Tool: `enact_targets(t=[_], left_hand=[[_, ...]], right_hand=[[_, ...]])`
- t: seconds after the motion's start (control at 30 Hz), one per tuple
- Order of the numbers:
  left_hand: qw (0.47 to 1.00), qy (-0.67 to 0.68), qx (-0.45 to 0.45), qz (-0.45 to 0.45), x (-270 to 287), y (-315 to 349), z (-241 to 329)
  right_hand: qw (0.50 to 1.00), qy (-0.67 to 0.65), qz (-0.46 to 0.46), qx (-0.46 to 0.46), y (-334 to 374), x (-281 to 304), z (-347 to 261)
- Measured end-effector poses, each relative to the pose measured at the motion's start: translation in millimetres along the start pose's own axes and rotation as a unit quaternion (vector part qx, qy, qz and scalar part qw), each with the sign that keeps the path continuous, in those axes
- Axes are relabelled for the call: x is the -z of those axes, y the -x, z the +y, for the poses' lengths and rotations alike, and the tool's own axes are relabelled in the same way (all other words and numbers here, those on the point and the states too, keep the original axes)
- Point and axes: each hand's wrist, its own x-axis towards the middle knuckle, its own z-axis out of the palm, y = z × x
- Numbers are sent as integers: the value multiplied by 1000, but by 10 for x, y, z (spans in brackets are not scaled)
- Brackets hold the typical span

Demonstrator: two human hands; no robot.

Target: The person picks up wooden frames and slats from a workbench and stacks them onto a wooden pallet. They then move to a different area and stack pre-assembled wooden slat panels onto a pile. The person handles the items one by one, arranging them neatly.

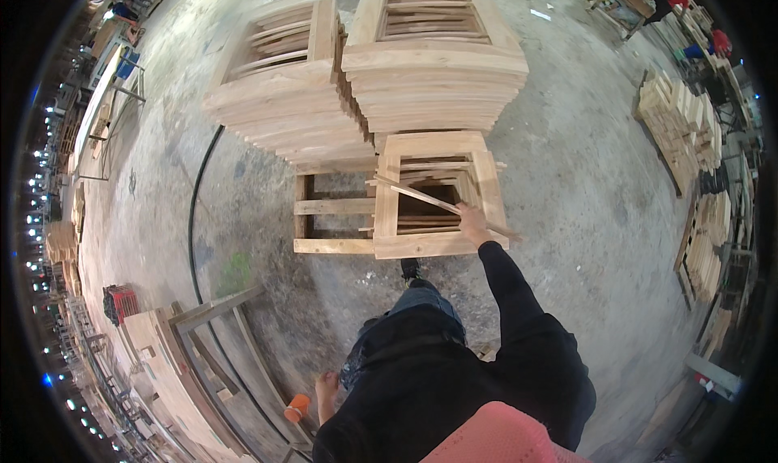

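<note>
Hangs left hand [326, 388], clenched or loose impossible to tell, near orange container [297, 408], grasps thin wooden strip [421, 195] in right hand [472, 222], slanting over front frame stack [429, 246], and, gripping off-centre, could snag taller stacks [438, 86] behind
</note>
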Motion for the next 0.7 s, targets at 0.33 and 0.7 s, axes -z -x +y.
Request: enact_targets(t=[0.33,0.7], left_hand=[[997,63,-30,-21,-88,-33,10],[999,-13,32,-24,24,102,-309]], right_hand=[[999,-8,32,19,26,-115,156],[996,-25,52,69,-35,-299,296]])
